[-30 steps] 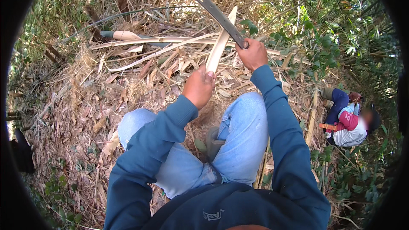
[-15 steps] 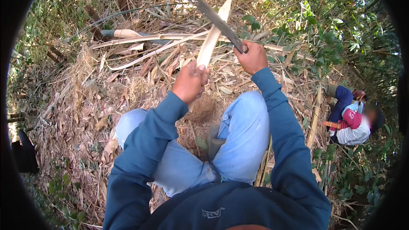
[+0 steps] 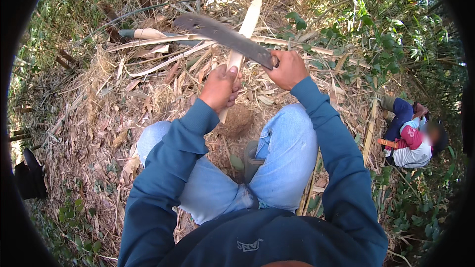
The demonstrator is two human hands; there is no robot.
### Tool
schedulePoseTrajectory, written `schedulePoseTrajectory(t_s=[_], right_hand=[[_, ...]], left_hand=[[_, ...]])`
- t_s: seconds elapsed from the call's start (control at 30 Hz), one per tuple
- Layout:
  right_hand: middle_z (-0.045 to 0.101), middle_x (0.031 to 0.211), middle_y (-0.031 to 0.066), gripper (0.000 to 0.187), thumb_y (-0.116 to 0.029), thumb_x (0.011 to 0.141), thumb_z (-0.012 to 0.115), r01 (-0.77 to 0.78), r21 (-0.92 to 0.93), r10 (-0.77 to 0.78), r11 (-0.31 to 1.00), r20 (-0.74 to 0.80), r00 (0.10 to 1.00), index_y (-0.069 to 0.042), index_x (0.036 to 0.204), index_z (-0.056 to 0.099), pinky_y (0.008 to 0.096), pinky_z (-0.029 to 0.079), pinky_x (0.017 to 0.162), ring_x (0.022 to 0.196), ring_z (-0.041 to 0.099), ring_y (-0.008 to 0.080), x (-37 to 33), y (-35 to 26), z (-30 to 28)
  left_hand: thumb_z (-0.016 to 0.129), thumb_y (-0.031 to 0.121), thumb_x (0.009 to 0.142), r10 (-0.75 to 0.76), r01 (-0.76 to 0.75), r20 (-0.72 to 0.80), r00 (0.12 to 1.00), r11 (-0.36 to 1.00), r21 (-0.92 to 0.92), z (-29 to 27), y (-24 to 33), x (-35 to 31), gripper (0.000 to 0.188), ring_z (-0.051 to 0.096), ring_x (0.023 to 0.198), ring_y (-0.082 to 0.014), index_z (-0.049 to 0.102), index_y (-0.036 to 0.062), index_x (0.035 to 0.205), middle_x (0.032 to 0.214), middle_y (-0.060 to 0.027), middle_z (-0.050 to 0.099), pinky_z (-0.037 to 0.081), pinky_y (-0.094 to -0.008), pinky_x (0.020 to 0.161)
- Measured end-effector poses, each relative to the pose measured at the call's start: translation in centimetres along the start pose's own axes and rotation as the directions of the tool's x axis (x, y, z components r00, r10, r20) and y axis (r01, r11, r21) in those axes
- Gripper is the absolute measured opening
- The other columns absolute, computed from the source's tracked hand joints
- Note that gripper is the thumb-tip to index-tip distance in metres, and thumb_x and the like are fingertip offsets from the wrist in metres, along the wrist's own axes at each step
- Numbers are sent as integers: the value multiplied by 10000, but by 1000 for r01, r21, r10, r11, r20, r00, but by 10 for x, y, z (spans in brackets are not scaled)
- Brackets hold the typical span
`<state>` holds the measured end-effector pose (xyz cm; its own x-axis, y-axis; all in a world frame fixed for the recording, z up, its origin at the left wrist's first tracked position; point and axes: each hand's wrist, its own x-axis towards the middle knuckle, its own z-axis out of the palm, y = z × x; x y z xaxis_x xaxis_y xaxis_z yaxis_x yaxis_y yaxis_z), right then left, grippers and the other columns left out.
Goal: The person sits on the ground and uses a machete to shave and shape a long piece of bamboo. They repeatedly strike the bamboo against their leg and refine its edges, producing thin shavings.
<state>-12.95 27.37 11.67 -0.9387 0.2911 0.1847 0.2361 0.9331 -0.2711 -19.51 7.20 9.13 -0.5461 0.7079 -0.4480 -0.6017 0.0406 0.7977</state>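
My left hand [image 3: 221, 88] is closed round the lower part of a pale, flat bamboo strip [image 3: 251, 16], which tapers to a point at its far end. A short end of the strip shows below my fist. In my right hand [image 3: 288, 70] is the handle of a machete [image 3: 222, 34] with a broad, dark blade. The blade lies slantwise across the strip, its tip toward the upper left, and hides part of it. Whether the edge touches the strip I cannot tell. The handle is mostly covered by my fingers.
Beyond my hands, long split bamboo pieces [image 3: 170, 63] and a partly peeled pole [image 3: 148, 33] lie on dry leaves. A brown mound [image 3: 236, 121] is between my knees. Cut stumps [image 3: 110, 22] stand at the far left. At the right another person [image 3: 413, 136] sits near bushes.
The machete has swung leftward and its blade now lies flatter across the strip. My right hand has shifted slightly left. The strip has tilted a little more upright, still in my left hand.
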Motion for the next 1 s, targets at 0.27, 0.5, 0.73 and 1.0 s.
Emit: schedulePoseTrajectory(t_s=[0.27, 0.5, 0.73, 1.0], right_hand=[[662, 697, 195, 334, -365, 776, 702, -195, 146, 188, 970, 56, 981, -52, 886, 737, 438, 527, 676, 689, 663, 376, 9, 19, 7], [658, 686, 191, 329, -346, 779, 715, -262, 73, 263, 962, 0, 965, -36, 890, 730, 433, 519, 670, 672, 655, 375, 16, 34, 6], [672, 722, 218, 395, -420, 784, 671, -210, -73, 208, 975, -44, 977, -56, 921, 739, 461, 526, 722, 730, 677, 392, 17, 42, 8], [669, 680, 169, 317, -345, 781, 675, -199, 124, 203, 972, -26, 979, -44, 864, 727, 447, 528, 659, 650, 672, 356, 1, 24, 1]], left_hand=[[404, 283, 1052, -51, 47, 50, 997, 996, 79, 7, -9, 1, 240, 307, 434, -55, 477, 75, 957, 626, 32, 385, 268, -228, 369], [424, 307, 1046, -57, 47, 60, 997, 988, 147, 7, -17, -4, 247, 302, 431, -50, 477, 92, 935, 614, 47, 378, 268, -226, 370], [413, 274, 1051, -52, 46, 41, 998, 987, 151, 6, -9, -3, 232, 290, 435, -58, 472, 86, 927, 615, 45, 377, 257, -227, 370], [366, 303, 1057, -11, 4, 34, 999, 981, 194, -1, 0, 3, 303, 403, 404, -91, 492, 63, 922, 586, 24, 416, 362, -239, 353]])
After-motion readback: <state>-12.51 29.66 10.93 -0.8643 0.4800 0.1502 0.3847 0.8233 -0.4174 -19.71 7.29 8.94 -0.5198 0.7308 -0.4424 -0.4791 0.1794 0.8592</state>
